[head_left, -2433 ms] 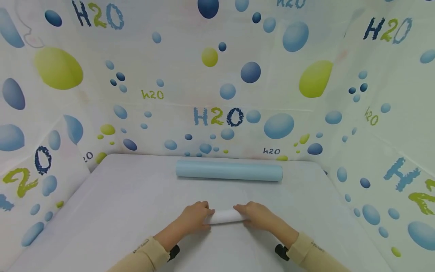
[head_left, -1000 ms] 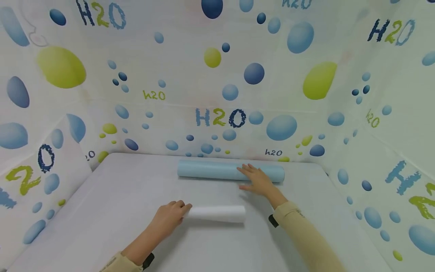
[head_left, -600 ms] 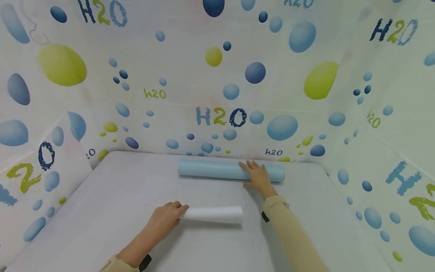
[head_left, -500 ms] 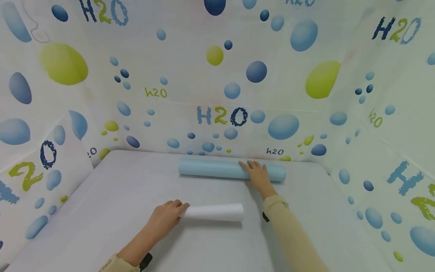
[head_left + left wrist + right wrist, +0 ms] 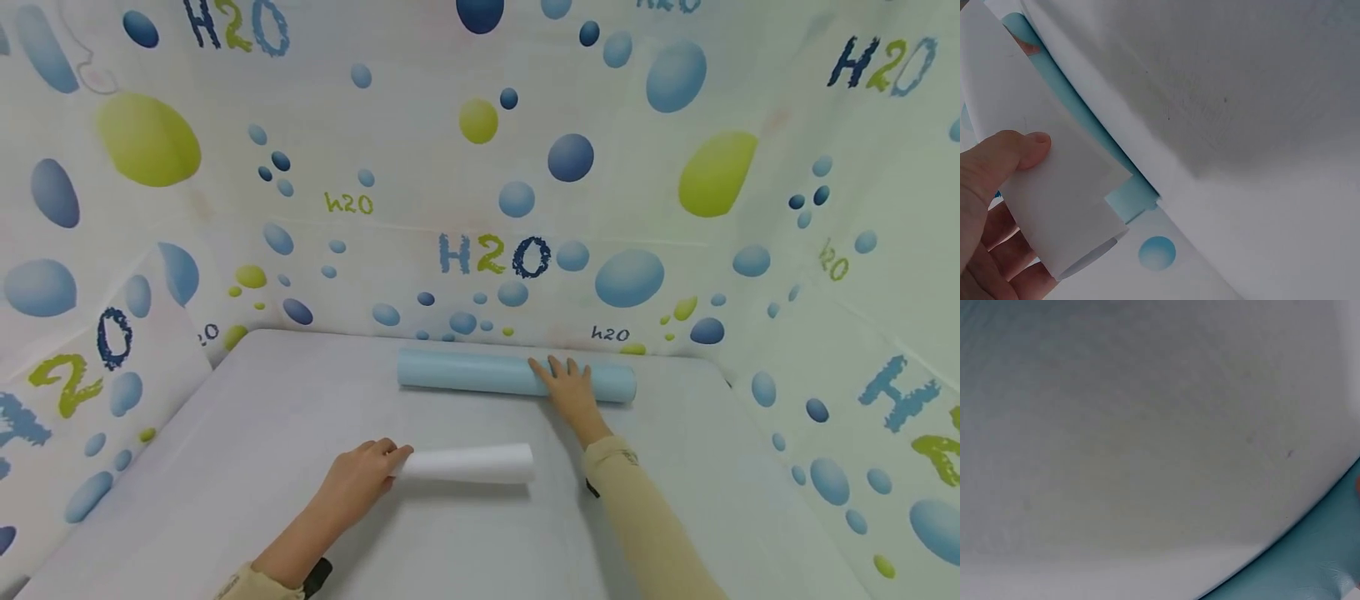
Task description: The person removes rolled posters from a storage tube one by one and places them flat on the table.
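Note:
A rolled sheet of white paper (image 5: 472,464) is held above the table by its left end. My left hand (image 5: 356,479) grips it, and in the left wrist view the thumb (image 5: 1036,147) presses on the paper while the other fingers curl beneath. The roll's hollow end and loose edge show there. Farther back, a light blue roll (image 5: 465,371) lies crosswise on the table. My right hand (image 5: 572,396) rests on its right half with fingers spread. In the right wrist view the blue roll (image 5: 1304,550) fills the lower right corner, and the hand is almost wholly out of frame.
A white-covered table (image 5: 262,433) extends around both hands. Behind it and at both sides hang white sheets (image 5: 405,150) with blue and green drops and H2O lettering. The blue roll lies close to the table's back edge.
Both hands held the white roll at first. The right hand let go of it and moved forward onto the blue roll. The left hand shifted left, still gripping the white roll.

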The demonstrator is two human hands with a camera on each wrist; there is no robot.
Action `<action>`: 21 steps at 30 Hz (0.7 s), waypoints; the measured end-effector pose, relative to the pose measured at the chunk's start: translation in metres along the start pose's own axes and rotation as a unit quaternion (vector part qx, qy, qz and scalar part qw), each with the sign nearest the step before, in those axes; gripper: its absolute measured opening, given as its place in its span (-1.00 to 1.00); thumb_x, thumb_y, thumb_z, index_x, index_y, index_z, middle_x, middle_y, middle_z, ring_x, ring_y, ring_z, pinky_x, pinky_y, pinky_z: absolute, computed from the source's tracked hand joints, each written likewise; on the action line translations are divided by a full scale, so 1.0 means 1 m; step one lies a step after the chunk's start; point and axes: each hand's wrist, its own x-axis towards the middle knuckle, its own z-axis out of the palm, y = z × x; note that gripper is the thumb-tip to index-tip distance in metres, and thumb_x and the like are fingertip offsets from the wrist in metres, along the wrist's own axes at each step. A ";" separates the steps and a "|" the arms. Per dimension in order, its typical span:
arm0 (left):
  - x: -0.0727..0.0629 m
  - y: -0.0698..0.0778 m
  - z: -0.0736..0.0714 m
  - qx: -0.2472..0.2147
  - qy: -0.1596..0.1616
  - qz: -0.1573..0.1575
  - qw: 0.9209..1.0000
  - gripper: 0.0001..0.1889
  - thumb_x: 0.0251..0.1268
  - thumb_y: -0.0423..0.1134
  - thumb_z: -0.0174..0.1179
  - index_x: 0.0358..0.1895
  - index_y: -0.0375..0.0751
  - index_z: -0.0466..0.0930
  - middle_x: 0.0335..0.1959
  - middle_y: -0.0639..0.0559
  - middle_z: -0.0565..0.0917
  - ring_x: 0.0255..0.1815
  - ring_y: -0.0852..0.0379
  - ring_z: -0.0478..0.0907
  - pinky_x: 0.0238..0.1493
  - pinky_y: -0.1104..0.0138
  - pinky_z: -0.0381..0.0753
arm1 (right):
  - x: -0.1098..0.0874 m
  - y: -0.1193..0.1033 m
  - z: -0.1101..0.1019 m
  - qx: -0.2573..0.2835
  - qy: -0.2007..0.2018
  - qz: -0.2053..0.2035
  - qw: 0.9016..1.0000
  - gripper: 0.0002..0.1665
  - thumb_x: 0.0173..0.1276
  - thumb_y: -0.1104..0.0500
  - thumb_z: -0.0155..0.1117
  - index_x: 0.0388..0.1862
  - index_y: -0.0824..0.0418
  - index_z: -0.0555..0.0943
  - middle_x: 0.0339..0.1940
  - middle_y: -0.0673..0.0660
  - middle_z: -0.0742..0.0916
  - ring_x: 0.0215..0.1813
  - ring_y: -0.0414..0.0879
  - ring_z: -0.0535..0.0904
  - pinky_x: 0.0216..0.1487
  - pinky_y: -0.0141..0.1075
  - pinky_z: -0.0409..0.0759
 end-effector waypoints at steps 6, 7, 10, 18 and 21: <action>-0.001 -0.006 -0.007 0.004 0.000 -0.019 1.000 -0.54 -0.23 -0.39 0.45 -0.10 -0.16 0.61 -0.29 0.00 0.59 -0.31 0.06 0.57 -0.50 0.31 0.56 | -0.014 0.013 -0.003 0.030 0.014 -0.003 0.999 -0.12 0.06 0.25 0.41 0.36 -0.02 0.25 0.19 0.27 0.44 0.16 0.36 0.32 0.03 0.34 0.25; -0.001 -0.008 -0.008 0.005 0.002 -0.022 1.000 -0.54 -0.23 -0.40 0.45 -0.10 -0.16 0.62 -0.29 0.00 0.60 -0.31 0.06 0.57 -0.49 0.30 0.56 | -0.018 0.017 -0.005 0.031 0.014 -0.004 0.999 -0.12 0.05 0.25 0.42 0.35 -0.01 0.26 0.18 0.27 0.44 0.16 0.36 0.32 0.02 0.34 0.25; -0.002 -0.013 -0.011 0.005 0.013 -0.028 1.000 -0.54 -0.25 -0.42 0.45 -0.12 -0.15 0.62 -0.30 -0.01 0.60 -0.31 0.04 0.57 -0.49 0.27 0.57 | -0.030 0.030 -0.011 0.034 0.016 -0.008 0.999 -0.11 0.03 0.26 0.43 0.35 0.01 0.27 0.18 0.27 0.44 0.15 0.36 0.32 0.01 0.35 0.25; -0.007 -0.029 -0.025 -0.009 0.044 -0.039 0.998 -0.52 -0.25 -0.44 0.44 -0.10 -0.16 0.60 -0.30 -0.02 0.60 -0.32 0.01 0.57 -0.51 0.25 0.56 | -0.067 0.066 -0.028 0.081 0.043 -0.019 0.996 -0.14 0.01 0.34 0.41 0.31 0.08 0.30 0.17 0.31 0.46 0.14 0.41 0.33 -0.04 0.40 0.22; -0.008 -0.038 -0.028 -0.015 0.065 -0.046 0.997 -0.50 -0.26 -0.45 0.45 -0.08 -0.16 0.60 -0.30 -0.04 0.60 -0.33 0.01 0.58 -0.51 0.24 0.57 | -0.081 0.077 -0.032 0.103 0.065 -0.026 0.992 -0.12 -0.04 0.38 0.43 0.30 0.11 0.32 0.16 0.33 0.48 0.11 0.44 0.35 -0.08 0.42 0.24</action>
